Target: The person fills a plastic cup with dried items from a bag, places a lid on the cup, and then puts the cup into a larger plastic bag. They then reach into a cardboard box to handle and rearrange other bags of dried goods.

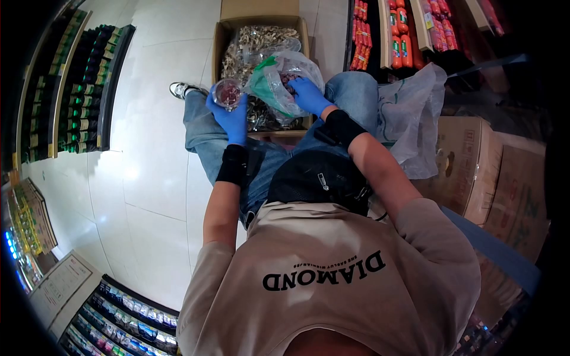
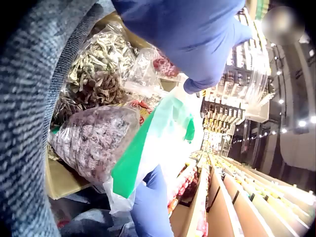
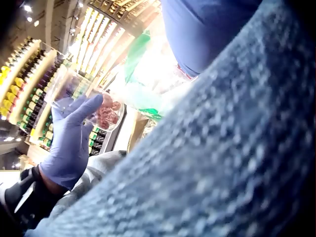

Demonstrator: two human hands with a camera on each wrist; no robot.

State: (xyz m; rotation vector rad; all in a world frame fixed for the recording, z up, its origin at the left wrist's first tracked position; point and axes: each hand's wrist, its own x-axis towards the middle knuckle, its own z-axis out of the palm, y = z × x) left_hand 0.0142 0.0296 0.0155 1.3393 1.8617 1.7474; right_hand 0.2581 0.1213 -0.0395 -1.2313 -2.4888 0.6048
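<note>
My gloved left hand (image 1: 230, 121) grips a clear plastic jar (image 1: 228, 94) with dark red dried pieces in it. The right wrist view shows that hand's fingers curled round the jar (image 3: 106, 116), which is tilted. To its right, a clear plastic bag with a green band (image 1: 261, 80) lies over a cardboard box, its mouth spread. Purplish dried pieces (image 2: 96, 140) fill its lower part. My gloved right hand (image 1: 310, 98) reaches into the bag's mouth at the pieces. Its fingertips are partly hidden by the plastic, and I cannot tell what they hold.
The open cardboard box (image 1: 218, 53) between my legs holds bagged dried mushrooms (image 1: 261, 38). An empty-looking plastic bag (image 1: 415, 118) hangs at my right, by stacked cartons (image 1: 460, 160). Shelves of bottles (image 1: 89, 95) stand left, with red packaged sausages (image 1: 401, 35) at the far right.
</note>
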